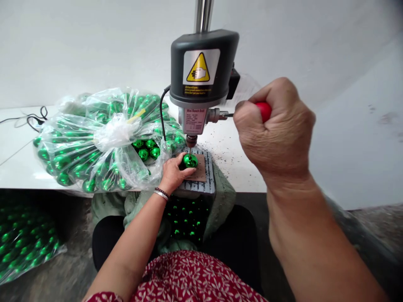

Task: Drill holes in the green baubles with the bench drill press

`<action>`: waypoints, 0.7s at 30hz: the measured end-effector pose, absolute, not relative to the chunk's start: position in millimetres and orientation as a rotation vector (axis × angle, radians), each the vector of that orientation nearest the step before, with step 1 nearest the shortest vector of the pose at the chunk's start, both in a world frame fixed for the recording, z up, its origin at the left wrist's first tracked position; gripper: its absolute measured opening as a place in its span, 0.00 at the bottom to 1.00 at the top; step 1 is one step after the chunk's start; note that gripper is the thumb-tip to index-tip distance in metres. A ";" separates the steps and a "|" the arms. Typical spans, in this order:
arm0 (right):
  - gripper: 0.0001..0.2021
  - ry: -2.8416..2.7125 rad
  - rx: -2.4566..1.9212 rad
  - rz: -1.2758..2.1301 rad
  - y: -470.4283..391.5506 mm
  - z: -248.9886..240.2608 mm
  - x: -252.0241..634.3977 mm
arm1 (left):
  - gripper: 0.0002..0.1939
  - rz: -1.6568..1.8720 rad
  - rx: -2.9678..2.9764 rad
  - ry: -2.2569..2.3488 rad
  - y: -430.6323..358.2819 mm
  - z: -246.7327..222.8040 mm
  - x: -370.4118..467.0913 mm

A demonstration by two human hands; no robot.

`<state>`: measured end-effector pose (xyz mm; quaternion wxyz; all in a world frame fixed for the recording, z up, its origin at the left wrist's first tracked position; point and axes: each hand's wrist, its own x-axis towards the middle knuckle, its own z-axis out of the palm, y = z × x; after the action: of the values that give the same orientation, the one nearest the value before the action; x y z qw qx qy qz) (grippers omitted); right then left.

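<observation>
Pale, plain wall [94, 42] backs a white table [248, 178] bearing a dark grey bench drill [204, 71]. Its thin metal bit [190, 150] points down at the top of a shiny green ball [191, 161], set on a square brown board [202, 173] over the grey baseplate [210, 176]; whether the tip has pierced it, I cannot tell. The left hand [174, 172] is partly curled, thumb and fingers pinching the ball from its left side. The right hand [277, 126] makes a tight fist around the lever's round red knob [263, 111].

Drilling the ball looks like the step in hand; the next move probably calls for even force on the knob, with the left fingertips held wide of the bit. A bulging clear plastic bag [113, 132] crowds the left side, near that hand. The baseplate sits at the table's front edge, a loose green cloth [225, 193] hanging beside it. More room for moving lies to the right, among scattered dark shavings [226, 147].
</observation>
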<state>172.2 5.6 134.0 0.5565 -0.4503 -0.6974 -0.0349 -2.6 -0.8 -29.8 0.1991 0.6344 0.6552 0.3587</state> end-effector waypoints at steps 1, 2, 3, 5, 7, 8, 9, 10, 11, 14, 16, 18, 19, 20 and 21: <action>0.06 -1.646 -1.065 -0.086 5.4 133.5 171.9 | 0.29 1.001 1.780 1.835 -0.7 -30.5 -2.8; 0.06 -1.642 -1.067 -0.090 5.3 133.0 171.5 | 0.29 0.995 1.786 1.841 -0.7 -31.0 -2.9; 0.06 -1.637 -1.070 -0.094 5.2 132.4 171.2 | 0.29 0.988 1.791 1.849 -0.8 -31.3 -3.0; 0.05 -1.625 -1.072 -0.104 4.9 130.9 170.7 | 0.29 0.970 1.803 1.863 -1.1 -31.0 -3.1; 0.05 -1.614 -1.066 -0.112 4.4 128.6 170.3 | 0.29 0.952 1.812 1.868 -1.6 -30.0 -3.0; 0.05 -1.610 -1.061 -0.117 4.1 127.1 170.2 | 0.29 0.945 1.812 1.870 -1.9 -29.4 -2.9; 0.06 -1.605 -1.056 -0.123 3.7 125.3 170.0 | 0.29 0.937 1.808 1.872 -2.2 -28.8 -2.8; 0.06 -1.602 -1.050 -0.131 3.3 123.3 169.8 | 0.29 0.930 1.804 1.874 -2.5 -28.3 -2.8; 0.06 -1.598 -1.046 -0.138 2.9 121.1 169.6 | 0.29 0.923 1.799 1.876 -2.7 -27.8 -2.7; 0.06 -1.595 -1.037 -0.155 2.3 113.5 168.8 | 0.29 0.901 1.802 1.878 -3.3 -27.1 -2.8; 0.07 -1.588 -1.029 -0.167 2.6 108.3 168.1 | 0.29 0.895 1.811 1.881 -3.6 -27.2 -2.9; 0.06 -1.569 -1.014 -0.187 3.6 103.5 167.5 | 0.29 0.895 1.816 1.889 -4.0 -27.6 -3.1; 0.06 -1.557 -1.006 -0.200 4.2 101.1 167.2 | 0.29 0.895 1.816 1.891 -4.1 -27.9 -3.2; 0.06 -1.546 -0.998 -0.213 5.0 98.8 166.9 | 0.29 0.896 1.814 1.890 -4.3 -28.2 -3.3; 0.06 -1.535 -0.991 -0.227 5.7 96.4 166.7 | 0.29 0.898 1.811 1.885 -4.4 -28.4 -3.4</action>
<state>166.7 5.7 96.4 0.6056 -0.4283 -0.6635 -0.0983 -3.4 -4.4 -28.4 0.1877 0.6436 0.6699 0.3190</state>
